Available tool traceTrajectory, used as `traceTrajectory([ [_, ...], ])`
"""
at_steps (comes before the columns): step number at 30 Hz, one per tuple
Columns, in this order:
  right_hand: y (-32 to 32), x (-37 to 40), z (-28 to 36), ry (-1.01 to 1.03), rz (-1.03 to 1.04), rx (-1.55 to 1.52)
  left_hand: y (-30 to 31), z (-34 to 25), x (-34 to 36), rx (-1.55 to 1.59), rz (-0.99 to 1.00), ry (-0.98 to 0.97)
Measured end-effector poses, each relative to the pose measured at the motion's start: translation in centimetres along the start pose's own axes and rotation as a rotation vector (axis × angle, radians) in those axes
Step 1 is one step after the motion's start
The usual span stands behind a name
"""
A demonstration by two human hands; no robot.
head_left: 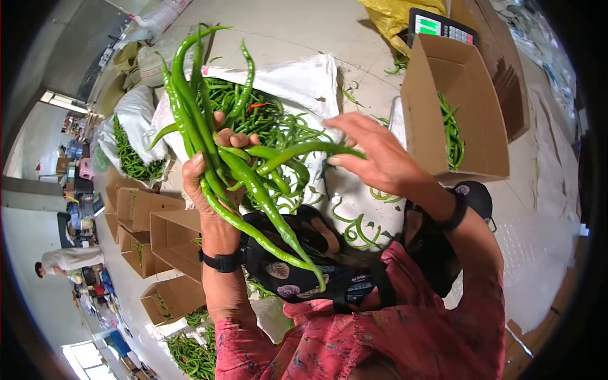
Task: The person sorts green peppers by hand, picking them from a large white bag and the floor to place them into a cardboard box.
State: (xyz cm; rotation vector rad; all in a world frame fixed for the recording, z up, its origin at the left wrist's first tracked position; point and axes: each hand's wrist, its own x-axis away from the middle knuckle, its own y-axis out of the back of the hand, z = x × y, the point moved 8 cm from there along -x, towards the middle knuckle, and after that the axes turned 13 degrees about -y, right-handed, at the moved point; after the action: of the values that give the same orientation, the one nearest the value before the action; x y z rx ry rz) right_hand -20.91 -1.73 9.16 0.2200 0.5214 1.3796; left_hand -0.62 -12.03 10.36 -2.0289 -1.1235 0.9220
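Note:
A bunch of long green chili peppers (253, 180) is gripped in my left hand (212, 158), fingers and thumb wrapped round the middle of it. Peppers stick out above the fist and hang down toward my lap. To the right, my right hand (386, 158) is open, its fingers stretched and its thumb apart. One pepper of the bunch points that way, and its tip overlaps the thumb in this view. Below the hands, a heap of green chilies (231, 98), with a red one (258, 106) among them, lies on a white woven sack (310, 69).
A cardboard box (487, 120) at right holds some chilies. Behind it stands a scale display (441, 26) by a yellow bag (389, 19). Several open boxes (180, 237) and a chili-filled sack (136, 104) are at left. More chilies (190, 354) lie lower left. A person (73, 259) is far left.

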Motion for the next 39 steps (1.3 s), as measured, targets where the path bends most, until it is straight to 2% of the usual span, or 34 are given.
traceTrajectory([
  [2, -2.1, -0.4, -1.0, -0.121, 0.229, 0.084, 0.1, 1.4, 0.5, 0.015, -0.002, 0.013],
  [3, -2.0, -0.1, -1.2, -0.129, 0.232, 0.093, 0.4, 1.7, 0.7, 0.055, -0.015, 0.021],
  [5, -3.6, 1.3, -3.6, -0.399, 0.507, -0.014, 1.4, 1.8, 0.8, 0.041, -0.052, -0.005],
  [8, -3.6, 3.8, -4.6, -0.539, 0.657, -0.101, 4.6, 1.5, 0.9, -0.005, -0.076, -0.033],
  [9, -3.5, 4.5, -4.7, -0.580, 0.653, -0.260, 6.2, 1.4, 0.9, 0.019, -0.110, -0.042],
  [10, -2.9, 4.9, -4.6, -0.594, 0.647, -0.255, 7.5, 1.1, 0.9, 0.044, -0.145, -0.051],
  [12, -1.7, 5.6, -5.0, -0.772, 0.576, -0.436, 8.7, 0.8, 0.8, 0.114, -0.196, -0.044],
  [13, -1.5, 5.3, -5.7, -0.733, 0.485, -0.486, 9.3, 0.8, 0.8, 0.004, -0.250, -0.053],
  [14, -1.6, 5.3, -5.6, -0.727, 0.502, -0.481, 9.7, 0.4, 0.8, -0.111, -0.305, -0.073],
  [15, -1.3, 5.0, -6.1, -0.821, 0.392, -0.570, 10.6, 1.0, 0.6, -0.107, -0.269, -0.042],
  [16, -1.5, 4.7, -6.3, -0.907, 0.304, -0.656, 9.8, 2.0, 1.0, -0.162, -0.334, 0.039],
  [17, -1.0, 4.8, -4.9, -0.913, 0.254, -0.667, 10.7, 3.1, 1.6, -0.171, -0.420, 0.120],
  [18, -3.6, 2.8, -2.0, -0.891, 0.327, -0.672, 11.5, 3.1, 3.0, -0.554, -0.396, -0.052],
  [19, -4.8, 2.3, 0.0, -0.866, 0.403, -0.703, 12.6, 5.6, 3.4, -0.261, -0.533, 0.118],
  [21, -7.6, 0.2, 3.4, -0.838, 0.521, -0.723, 12.6, 7.0, 3.6, -0.313, -0.463, 0.107],
  [22, -9.2, -0.6, 5.1, -0.814, 0.588, -0.649, 12.6, 7.6, 3.8, -0.272, -0.559, 0.047],
  [23, -10.9, -1.2, 6.6, -0.789, 0.642, -0.573, 11.4, 7.0, 4.7, -0.237, -0.498, 0.068],
  [24, -13.1, -2.0, 8.1, -0.783, 0.583, -0.551, 10.1, 6.4, 5.4, -0.202, -0.431, 0.091],
  [26, -17.2, -3.1, 9.2, -0.642, 0.829, -0.378, 10.8, 9.5, 5.3, 0.348, -0.295, 0.125],
  [27, -19.1, -3.4, 10.4, -0.636, 0.923, -0.301, 10.7, 9.5, 5.6, 0.411, -0.248, 0.139],
  [30, -23.7, -5.6, 14.4, -0.581, 1.026, -0.280, 11.3, 8.0, 6.5, 0.157, -0.270, 0.109],
  [32, -26.5, -7.6, 17.3, -0.380, 0.956, -0.347, 11.4, 7.1, 7.3, 0.078, -0.286, 0.092],
  [33, -27.7, -7.3, 17.9, -0.454, 1.003, -0.421, 11.5, 6.9, 7.5, 0.057, -0.294, 0.077],
  [36, -30.6, -5.9, 18.1, -0.501, 1.100, -0.389, 11.6, 6.8, 7.9, 0.001, -0.304, 0.045],
  [38, -32.3, -5.5, 19.9, -0.471, 1.139, -0.395, 11.6, 6.9, 7.7, -0.032, -0.307, 0.017],
  [39, -34.0, -5.4, 20.8, -0.434, 1.224, -0.430, 11.8, 7.1, 7.4, -0.045, -0.316, -0.006],
])
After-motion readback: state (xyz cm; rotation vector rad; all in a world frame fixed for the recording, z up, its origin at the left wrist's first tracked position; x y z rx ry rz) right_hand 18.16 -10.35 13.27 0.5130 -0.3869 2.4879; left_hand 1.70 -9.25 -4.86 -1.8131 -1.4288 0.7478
